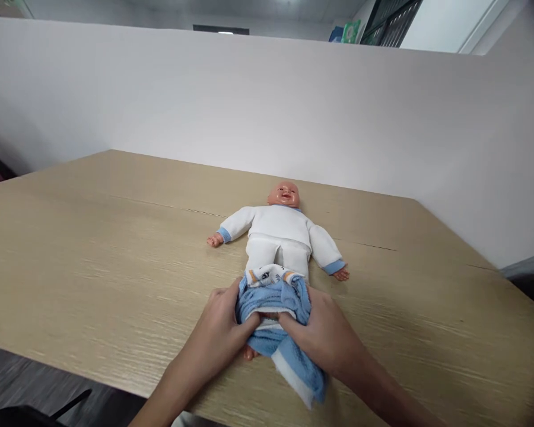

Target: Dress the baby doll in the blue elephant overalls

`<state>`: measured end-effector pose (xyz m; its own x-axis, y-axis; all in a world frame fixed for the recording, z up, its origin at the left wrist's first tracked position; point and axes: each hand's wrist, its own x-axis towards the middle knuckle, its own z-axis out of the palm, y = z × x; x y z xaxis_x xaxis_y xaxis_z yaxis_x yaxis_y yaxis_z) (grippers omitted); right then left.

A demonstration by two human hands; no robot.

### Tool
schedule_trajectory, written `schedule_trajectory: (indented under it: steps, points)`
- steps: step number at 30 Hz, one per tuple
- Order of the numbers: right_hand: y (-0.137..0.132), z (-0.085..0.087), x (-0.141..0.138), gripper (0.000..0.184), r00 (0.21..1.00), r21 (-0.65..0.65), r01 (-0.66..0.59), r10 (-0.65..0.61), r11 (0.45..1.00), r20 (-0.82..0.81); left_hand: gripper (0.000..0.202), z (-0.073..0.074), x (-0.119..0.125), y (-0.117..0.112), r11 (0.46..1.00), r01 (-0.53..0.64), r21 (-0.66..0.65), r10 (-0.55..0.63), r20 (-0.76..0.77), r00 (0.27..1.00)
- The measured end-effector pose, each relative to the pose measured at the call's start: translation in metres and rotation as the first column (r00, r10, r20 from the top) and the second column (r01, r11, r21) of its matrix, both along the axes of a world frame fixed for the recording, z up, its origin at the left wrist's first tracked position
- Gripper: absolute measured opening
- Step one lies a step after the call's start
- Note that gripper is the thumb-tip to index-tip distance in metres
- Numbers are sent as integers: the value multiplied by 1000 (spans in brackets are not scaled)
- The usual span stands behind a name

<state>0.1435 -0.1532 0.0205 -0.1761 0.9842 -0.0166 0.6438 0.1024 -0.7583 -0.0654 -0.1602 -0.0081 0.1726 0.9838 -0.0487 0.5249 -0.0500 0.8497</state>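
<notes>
A baby doll [279, 222] in a white top with blue cuffs lies on its back, head toward the wall. Around its lower legs is a bunched blue terry garment [271, 296] with a white printed band, perhaps doll trousers. My left hand [225, 317] grips the garment's left side, thumb hooked over the inner edge. On the right side my right hand [327, 323] holds it the same way, the two thumbs almost meeting. One blue and white end of the cloth hangs toward me. A doll foot [250, 353] shows below; the other is hidden.
The wooden table [115, 255] spreads out on both sides, with thin seams across its top. A white partition wall [249, 107] rises behind it. Dark floor and a black object [22, 415] lie beyond the near left edge.
</notes>
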Motion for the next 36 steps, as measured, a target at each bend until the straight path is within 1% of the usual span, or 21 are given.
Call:
schedule_trajectory:
  steps: [2,5,8,10,12,15,17,18,20,21,23,26,31,33,35,36]
  points:
    - [-5,11,-1,20,1000,23,-29,29,999,-4,28,3,-1,-4,1000,-5,4,5,39,999]
    - [-20,28,-4,18,995,31,-95,95,995,7,32,8,-8,-21,1000,7,11,-8,127,992]
    - [-32,35,-10,19,990,-14,-123,124,992,61,40,10,-16,-38,999,38,-23,-34,170,985]
    - [-33,33,-14,20,988,-30,-134,136,990,72,41,7,-21,-44,996,64,-68,-52,169,984]
    - [-31,27,-16,19,985,-26,-152,154,988,72,40,0,-23,-46,992,79,-97,-65,135,989]
    - [-26,16,-18,19,979,-14,-163,163,987,120,32,-15,-23,-43,994,68,-88,-68,6,998]
    - [-25,10,-18,28,972,-12,-158,158,987,176,28,-23,-22,-40,998,57,-35,-60,-73,996]
    - [-26,7,-18,36,967,-14,-158,157,987,201,27,-27,-21,-39,998,55,-5,-55,-94,994]
    - [-28,3,-18,54,956,-28,-162,164,986,242,27,-32,-20,-40,997,63,45,-58,-106,993]
    - [-30,2,-18,61,952,-39,-166,170,985,254,27,-33,-19,-41,996,71,62,-64,-107,992]
    - [-32,1,-17,65,951,-57,-170,179,984,254,28,-37,-18,-44,992,91,88,-82,-104,991]
    - [-34,0,-13,63,963,-61,-170,179,984,202,37,-42,-19,-51,992,88,90,-84,-45,995]
    - [-40,-1,0,81,972,-72,-208,214,976,94,64,-51,-19,-63,998,65,-3,-63,197,978]
    - [-42,-1,3,83,977,-61,-209,212,976,37,67,-52,-18,-66,998,50,-32,-40,256,966]
    - [-43,-1,4,80,980,-27,-198,198,980,-26,67,-51,-15,-66,1000,20,-6,-17,311,950]
    - [-43,-2,3,75,980,-10,-191,190,982,-55,65,-50,-15,-65,1000,3,21,-10,332,943]
